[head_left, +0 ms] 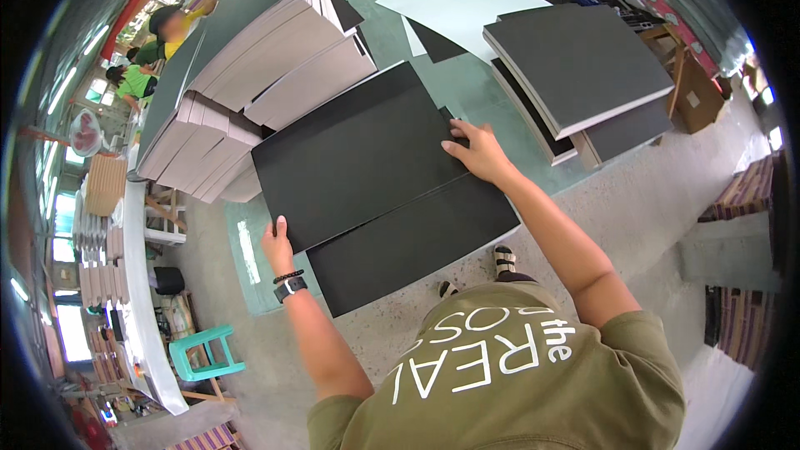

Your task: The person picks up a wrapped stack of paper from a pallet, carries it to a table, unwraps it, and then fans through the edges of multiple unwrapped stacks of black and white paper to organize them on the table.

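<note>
A large flat black panel [358, 150] lies in front of me, tilted across the near edge of the green table. A second black panel [417, 233] with a pale edge shows from under it on the near side. My left hand [279, 243] is closed on the upper panel's lower left corner, with the thumb along the edge and the other fingers mostly hidden. My right hand [479, 152] grips the panel's right edge, where a small dark piece [447, 114] sticks out beyond it. The fingertips under the edge are hidden.
Tall stacks of pale-edged black boards [267, 50] stand at the left. Thick black-topped boards [575, 62] are piled at the right, beside white sheets [450, 8]. A teal stool [208, 354] stands on the floor at lower left. People [137, 79] are at the far left.
</note>
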Available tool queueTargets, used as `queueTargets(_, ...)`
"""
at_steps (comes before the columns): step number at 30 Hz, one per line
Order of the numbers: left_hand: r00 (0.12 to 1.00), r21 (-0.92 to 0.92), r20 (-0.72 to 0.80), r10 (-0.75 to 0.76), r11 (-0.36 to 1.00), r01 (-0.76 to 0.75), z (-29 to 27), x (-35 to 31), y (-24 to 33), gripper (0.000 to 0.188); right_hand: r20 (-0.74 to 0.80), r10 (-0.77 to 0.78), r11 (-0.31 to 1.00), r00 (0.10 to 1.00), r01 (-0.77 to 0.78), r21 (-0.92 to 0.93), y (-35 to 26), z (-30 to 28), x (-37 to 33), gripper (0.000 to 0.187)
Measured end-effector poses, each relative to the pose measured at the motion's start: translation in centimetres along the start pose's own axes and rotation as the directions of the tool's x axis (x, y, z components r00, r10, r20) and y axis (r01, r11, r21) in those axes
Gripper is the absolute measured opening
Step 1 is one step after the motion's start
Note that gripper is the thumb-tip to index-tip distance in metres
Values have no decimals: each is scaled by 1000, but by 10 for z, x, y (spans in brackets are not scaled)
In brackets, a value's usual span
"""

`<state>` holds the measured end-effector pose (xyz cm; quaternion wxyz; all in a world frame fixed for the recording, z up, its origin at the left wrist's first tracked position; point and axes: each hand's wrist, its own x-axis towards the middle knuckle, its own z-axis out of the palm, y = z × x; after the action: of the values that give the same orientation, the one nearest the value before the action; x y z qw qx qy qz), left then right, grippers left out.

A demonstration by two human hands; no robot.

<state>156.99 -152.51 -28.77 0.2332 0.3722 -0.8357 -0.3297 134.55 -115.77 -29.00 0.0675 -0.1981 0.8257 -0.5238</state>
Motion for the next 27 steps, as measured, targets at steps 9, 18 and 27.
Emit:
queueTargets(9,1000,49,10,20,999,-20,-1,-93,-34,54,-232,-39,933,972,-48,-357,4,-4,-79,60)
queueTargets(18,897,-296,414,-156,909,295,-7,-62,-26,56,-48,244,892,969,-244,-381,-23,0,-118,67)
queueTargets(27,622,-403,754,-211,599,692,-48,-52,-38,49,-23,523,835,852,-507,213,-23,17,-216,65)
